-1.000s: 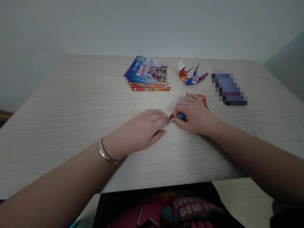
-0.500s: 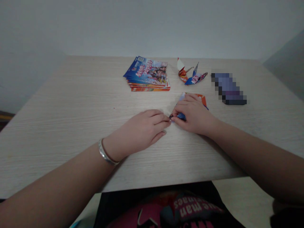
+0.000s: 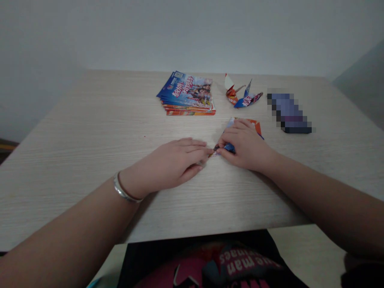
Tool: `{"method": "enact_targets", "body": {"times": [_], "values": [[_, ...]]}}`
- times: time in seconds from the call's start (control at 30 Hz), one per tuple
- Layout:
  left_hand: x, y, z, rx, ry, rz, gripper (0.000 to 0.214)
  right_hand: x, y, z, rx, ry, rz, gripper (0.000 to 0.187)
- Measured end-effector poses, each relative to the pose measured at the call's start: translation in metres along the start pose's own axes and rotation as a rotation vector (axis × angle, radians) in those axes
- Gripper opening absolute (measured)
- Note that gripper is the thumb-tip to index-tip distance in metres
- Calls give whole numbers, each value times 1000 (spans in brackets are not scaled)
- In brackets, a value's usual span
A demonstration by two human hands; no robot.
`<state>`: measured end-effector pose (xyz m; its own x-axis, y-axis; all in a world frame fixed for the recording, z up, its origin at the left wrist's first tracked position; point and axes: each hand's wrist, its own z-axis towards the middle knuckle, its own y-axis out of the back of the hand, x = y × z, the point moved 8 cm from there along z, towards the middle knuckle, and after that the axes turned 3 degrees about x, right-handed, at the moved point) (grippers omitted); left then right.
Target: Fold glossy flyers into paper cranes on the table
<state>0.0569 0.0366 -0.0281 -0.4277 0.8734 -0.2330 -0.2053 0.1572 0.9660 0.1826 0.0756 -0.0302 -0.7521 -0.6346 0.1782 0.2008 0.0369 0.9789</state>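
A partly folded sheet of printed paper, orange, blue and white, lies on the table mostly beneath my right hand. That hand has its fingers curled over the paper, thumb and index finger pinching near its left corner. My left hand, with a silver bangle at the wrist, stretches flat from the left. Its index fingertip touches the paper's pointed left end, right beside the right thumb. Much of the folded shape is hidden by the right hand.
Behind the hands stands a fanned stack of printed leaflets. To its right sit two folded paper cranes, an orange one and a blue one. A blurred-out phone lies at the right on the pale wooden table.
My left hand has slid a little to the left, showing more of the paper's pointed end. My right hand keeps its place on the paper.
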Motion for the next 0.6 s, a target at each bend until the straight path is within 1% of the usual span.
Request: {"method": "enact_targets", "body": {"times": [0.1,0.23,0.33,0.4,0.5,0.6], "values": [[3,0,1,-30,16,-16,32,0,0,0,0,4,-8,21],[-2,1,3,-51,-38,13,31,0,0,1,-1,3,-3,21],[-8,0,5,-63,-75,88,29,2,2,1,-15,2,-5,20],[-12,0,5,-72,-76,146,29,1,4,-1,-17,-6,-23,20],[-14,-2,5,-63,-57,178,32,-6,11,-5,-34,-38,-68,21],[-13,-2,5,-34,-38,181,33,-21,17,-12,-54,-95,-108,24]]}}
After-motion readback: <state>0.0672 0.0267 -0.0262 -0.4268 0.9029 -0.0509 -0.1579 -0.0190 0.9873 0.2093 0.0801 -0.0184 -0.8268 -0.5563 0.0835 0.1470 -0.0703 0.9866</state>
